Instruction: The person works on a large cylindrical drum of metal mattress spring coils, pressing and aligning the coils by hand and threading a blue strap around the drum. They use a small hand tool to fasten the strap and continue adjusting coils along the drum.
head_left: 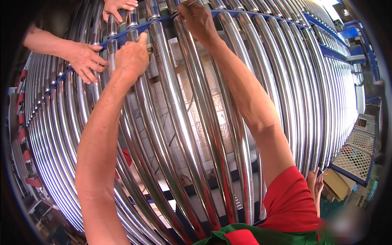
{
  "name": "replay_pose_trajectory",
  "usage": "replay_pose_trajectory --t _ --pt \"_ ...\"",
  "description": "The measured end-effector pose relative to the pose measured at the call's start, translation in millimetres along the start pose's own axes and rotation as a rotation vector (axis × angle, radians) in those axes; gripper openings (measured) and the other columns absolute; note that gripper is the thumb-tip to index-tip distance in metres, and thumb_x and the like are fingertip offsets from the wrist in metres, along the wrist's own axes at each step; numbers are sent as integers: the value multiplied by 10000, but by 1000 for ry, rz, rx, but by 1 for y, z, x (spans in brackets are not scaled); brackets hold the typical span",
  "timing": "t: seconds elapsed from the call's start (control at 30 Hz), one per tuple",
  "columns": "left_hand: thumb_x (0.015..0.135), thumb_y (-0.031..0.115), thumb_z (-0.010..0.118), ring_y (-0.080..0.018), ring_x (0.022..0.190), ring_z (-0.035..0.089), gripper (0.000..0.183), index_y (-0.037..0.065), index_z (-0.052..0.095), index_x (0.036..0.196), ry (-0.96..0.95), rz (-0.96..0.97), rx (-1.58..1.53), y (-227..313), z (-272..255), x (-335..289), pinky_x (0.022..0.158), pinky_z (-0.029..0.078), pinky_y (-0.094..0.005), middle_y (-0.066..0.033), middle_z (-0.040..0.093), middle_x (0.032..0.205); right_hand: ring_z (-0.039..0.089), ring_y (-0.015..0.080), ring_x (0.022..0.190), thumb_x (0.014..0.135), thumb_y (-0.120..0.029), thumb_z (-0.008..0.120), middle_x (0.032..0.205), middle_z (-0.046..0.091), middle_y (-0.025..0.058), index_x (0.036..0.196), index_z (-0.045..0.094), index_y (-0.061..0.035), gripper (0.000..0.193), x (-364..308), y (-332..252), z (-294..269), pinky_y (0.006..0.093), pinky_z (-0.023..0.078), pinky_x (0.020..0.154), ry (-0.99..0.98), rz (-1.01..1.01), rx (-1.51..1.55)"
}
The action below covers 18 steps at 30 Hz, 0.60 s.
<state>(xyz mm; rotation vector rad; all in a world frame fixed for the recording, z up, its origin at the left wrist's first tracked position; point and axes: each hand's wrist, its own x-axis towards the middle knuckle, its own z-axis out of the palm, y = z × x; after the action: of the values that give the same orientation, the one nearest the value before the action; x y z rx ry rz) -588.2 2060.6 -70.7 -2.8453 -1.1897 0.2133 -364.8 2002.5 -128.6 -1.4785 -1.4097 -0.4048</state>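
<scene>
Long shiny metal rollers (175,94) lie side by side, their ends meeting a blue rail (163,19). My left hand (131,59) is closed over a roller just on the near side of this rail, its fingers partly hidden. Farther to the right, my right hand (197,21) is above the rail with its fingers curled together. A thin metallic piece shows at its fingertips, too small to name. Beside my left hand, another person's hand (86,61) lies spread on the rollers. That person's other hand (118,7) touches rollers beyond the rail.
Through wider gaps between the middle rollers, a pale floor shows below. More hands (316,188) appear at the right edge of the rollers. Nearby are cardboard (335,183) and a blue-framed mesh platform (357,151). Red pieces (23,96) line the far left side.
</scene>
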Motion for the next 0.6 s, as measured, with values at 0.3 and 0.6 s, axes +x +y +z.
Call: replay_pose_trajectory --t 0.3,0.6 --pt "906 49 568 -524 1037 682 489 66 421 1372 -127 31 -146 -13 -14 5 915 532 -576 -355 684 1125 689 317 703 863 -69 779 815 720 125 944 707 -58 109 -4 -23 8 395 523 655 -54 163 168" --pt "894 10 504 -564 1050 642 414 52 362 1280 -218 44 -265 -30 -15 19 944 466 -603 -390 661 1020 624 248 563 848 -110 823 612 636 115 918 753 -69 107 -5 -20 4 374 481 583 -175 147 118"
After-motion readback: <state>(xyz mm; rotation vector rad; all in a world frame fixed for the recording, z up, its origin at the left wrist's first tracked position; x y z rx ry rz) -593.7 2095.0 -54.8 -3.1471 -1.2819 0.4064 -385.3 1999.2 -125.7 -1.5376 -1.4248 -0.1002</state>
